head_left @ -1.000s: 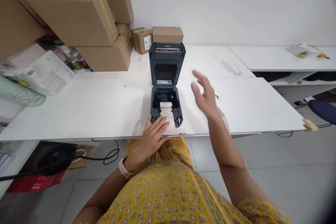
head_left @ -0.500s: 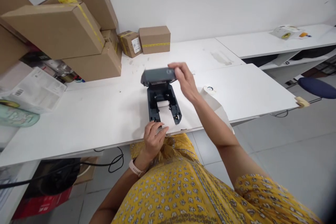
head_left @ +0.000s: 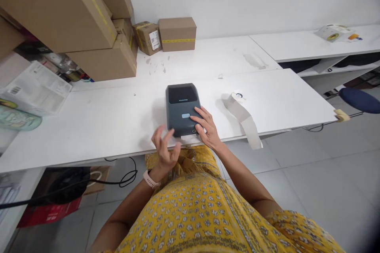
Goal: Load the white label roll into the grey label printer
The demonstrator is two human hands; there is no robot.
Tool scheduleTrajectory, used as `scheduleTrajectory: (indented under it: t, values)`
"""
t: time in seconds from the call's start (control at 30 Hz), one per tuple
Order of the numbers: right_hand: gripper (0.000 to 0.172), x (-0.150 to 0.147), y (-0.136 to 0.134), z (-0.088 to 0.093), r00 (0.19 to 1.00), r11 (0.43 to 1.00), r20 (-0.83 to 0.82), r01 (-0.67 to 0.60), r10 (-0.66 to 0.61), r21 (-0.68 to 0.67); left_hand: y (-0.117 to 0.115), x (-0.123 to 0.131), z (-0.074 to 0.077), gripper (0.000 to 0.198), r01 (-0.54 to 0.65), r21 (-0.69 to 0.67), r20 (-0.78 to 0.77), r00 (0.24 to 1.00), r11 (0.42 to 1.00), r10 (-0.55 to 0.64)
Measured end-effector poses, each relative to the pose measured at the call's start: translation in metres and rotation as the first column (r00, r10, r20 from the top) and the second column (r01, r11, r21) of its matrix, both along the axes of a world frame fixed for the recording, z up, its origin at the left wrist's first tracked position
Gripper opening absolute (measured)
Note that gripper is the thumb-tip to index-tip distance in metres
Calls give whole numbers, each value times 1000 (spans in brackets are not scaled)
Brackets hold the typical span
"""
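Note:
A dark grey label printer [head_left: 181, 106] sits near the front edge of the white table [head_left: 118, 122], its lid down. A short strip of white label paper [head_left: 189, 137] sticks out of its front. My right hand [head_left: 207, 127] lies on the lid's right front part, fingers stretched out by the light blue window. At the printer's left front corner, my left hand [head_left: 165, 148] is raised with its fingers spread and slightly blurred, holding nothing. To the right, a partly unrolled label roll [head_left: 237, 104] trails its strip over the table edge.
Stacked cardboard boxes [head_left: 71, 16] stand at the left, with two smaller boxes [head_left: 177, 35] by the wall. A green bottle [head_left: 20, 118] lies at the far left. Another label roll [head_left: 334, 33] rests at the far right. A black cable [head_left: 127, 178] hangs below the table.
The printer's lid has swung down shut under my right hand, hiding the paper roll inside. My left hand has let go of the paper strip and moved slightly left.

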State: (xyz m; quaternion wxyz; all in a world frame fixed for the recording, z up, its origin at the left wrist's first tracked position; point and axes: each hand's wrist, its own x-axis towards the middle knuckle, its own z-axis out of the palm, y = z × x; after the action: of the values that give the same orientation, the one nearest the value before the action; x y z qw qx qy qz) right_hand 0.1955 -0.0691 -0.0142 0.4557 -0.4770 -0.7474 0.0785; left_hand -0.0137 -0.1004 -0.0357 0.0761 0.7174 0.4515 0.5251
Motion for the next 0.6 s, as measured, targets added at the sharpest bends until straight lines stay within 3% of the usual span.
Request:
scheduleTrajectory:
  t: [0.07, 0.17, 0.27, 0.43, 0.6]
  values:
    - [39, -2, 0, -4, 999, 1000, -38, 21, -21, 0, 12, 11, 8, 58, -5, -285, 215, 974, 959, 69]
    - [37, -6, 0, -6, 993, 999, -114, 40, -43, -26, 32, 22, 14, 65, 175, -569, 427, 898, 804, 107]
    - [38, -8, 0, -10, 980, 992, -186, 52, -72, -113, 43, 24, 13, 64, 279, -602, 480, 875, 748, 60]
    - [64, -14, 4, -25, 941, 975, -319, 43, -113, -219, 45, 21, 9, 63, 274, -572, 472, 881, 773, 37]
    - [63, -20, 2, -24, 925, 974, -354, 60, -137, -220, 48, 21, 11, 63, 229, -557, 409, 912, 798, 24]
